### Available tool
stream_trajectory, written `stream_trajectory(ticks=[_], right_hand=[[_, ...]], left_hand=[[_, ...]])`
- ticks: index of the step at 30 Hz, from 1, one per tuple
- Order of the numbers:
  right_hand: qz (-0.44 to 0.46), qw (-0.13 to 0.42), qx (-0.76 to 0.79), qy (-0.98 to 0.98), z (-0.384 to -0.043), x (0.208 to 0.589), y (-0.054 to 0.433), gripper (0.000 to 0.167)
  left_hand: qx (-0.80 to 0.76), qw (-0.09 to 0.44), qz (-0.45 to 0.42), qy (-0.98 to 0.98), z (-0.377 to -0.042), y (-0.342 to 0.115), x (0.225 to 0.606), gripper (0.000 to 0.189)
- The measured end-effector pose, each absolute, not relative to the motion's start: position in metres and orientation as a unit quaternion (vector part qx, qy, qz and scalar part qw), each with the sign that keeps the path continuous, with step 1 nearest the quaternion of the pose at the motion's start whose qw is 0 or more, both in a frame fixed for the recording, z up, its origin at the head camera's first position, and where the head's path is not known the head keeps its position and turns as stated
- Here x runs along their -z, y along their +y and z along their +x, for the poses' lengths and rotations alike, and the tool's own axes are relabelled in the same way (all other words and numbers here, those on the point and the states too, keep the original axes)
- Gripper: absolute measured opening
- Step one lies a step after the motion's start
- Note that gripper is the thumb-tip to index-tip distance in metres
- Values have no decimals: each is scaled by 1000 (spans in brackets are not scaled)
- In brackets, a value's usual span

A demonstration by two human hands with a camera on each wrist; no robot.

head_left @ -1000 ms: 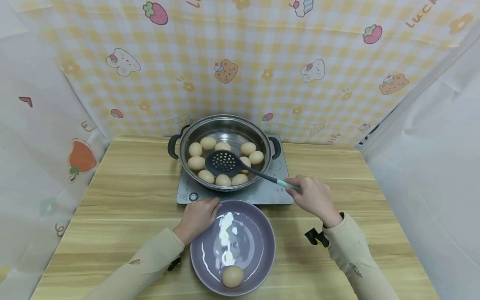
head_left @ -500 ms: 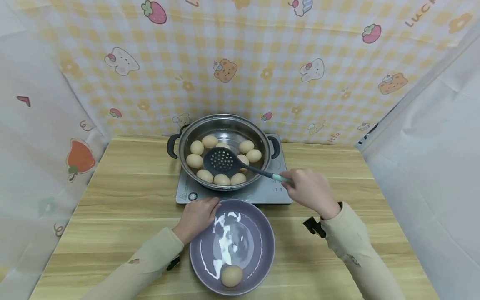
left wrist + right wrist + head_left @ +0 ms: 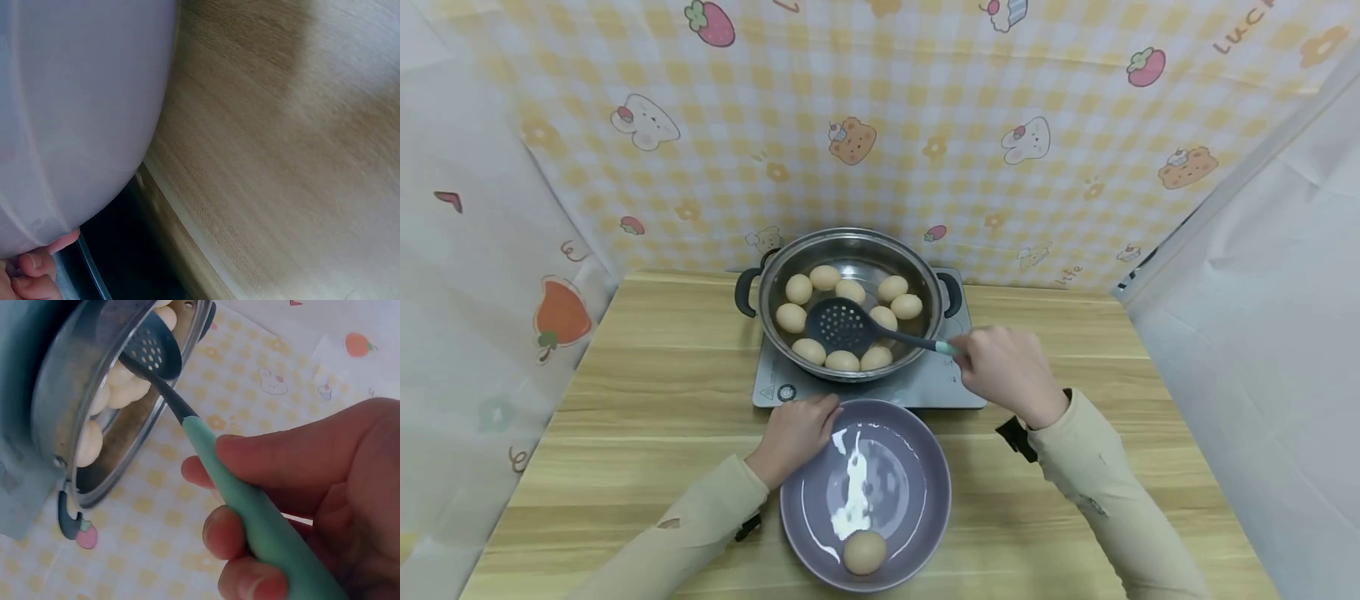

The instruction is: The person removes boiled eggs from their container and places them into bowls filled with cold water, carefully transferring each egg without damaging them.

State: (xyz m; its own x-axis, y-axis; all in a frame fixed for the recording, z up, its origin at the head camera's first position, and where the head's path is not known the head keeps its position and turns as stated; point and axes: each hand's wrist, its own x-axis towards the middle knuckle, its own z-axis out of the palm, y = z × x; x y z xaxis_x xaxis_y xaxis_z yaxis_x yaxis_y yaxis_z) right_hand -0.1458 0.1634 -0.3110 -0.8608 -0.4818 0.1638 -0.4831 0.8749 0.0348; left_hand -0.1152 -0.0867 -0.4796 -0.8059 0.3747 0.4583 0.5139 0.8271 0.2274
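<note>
My right hand [image 3: 1003, 371] grips the mint-green handle [image 3: 247, 506] of a slotted skimmer, thumb along one side and fingers curled round the other. Its dark perforated head [image 3: 840, 323] is inside the steel pot [image 3: 931, 333], among several pale brown eggs [image 3: 808, 351]. No egg shows on the head. My left hand [image 3: 797, 437] holds the upper left rim of a purple plate [image 3: 936, 500]. In the left wrist view, curled fingertips [image 3: 37, 265] show at the plate's rim. One egg [image 3: 865, 552] lies in the plate near its front edge.
The pot stands on a grey induction cooker [image 3: 820, 393], its black side handles [image 3: 745, 292] sticking out left and right. Beneath everything is a wood-grain table [image 3: 662, 375]. A yellow checked cloth [image 3: 940, 192] hangs directly behind, with white sheets [image 3: 1262, 333] at both sides.
My right hand has moved left and slightly away from me with the skimmer. Several eggs in the pot have shifted a little. The left hand and the plate have stayed in place.
</note>
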Motion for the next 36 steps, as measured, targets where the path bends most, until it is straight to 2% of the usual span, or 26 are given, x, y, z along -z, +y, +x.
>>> stream_trajectory(ticks=[4, 9, 13, 20, 24, 30, 36], right_hand=[[270, 111, 14, -956, -147, 308, 157, 20], [267, 95, 15, -959, -148, 304, 151, 27], [247, 44, 1, -968, -151, 300, 150, 30], [228, -76, -44, -970, -162, 290, 152, 31], [228, -113, -64, -965, -165, 291, 157, 28], [223, -124, -84, -963, -163, 293, 168, 25], [217, -99, -68, -969, -156, 287, 177, 23]], left_hand=[[173, 195, -234, -937, -116, -87, 480, 13], [175, 191, -234, -937, -116, -87, 480, 14], [177, 194, -235, -936, -116, -87, 481, 15], [177, 200, -237, -934, -117, -87, 483, 15], [180, 203, -238, -933, -116, -87, 481, 15], [181, 196, -236, -934, -116, -86, 481, 15], [180, 196, -234, -935, -117, -86, 481, 16]])
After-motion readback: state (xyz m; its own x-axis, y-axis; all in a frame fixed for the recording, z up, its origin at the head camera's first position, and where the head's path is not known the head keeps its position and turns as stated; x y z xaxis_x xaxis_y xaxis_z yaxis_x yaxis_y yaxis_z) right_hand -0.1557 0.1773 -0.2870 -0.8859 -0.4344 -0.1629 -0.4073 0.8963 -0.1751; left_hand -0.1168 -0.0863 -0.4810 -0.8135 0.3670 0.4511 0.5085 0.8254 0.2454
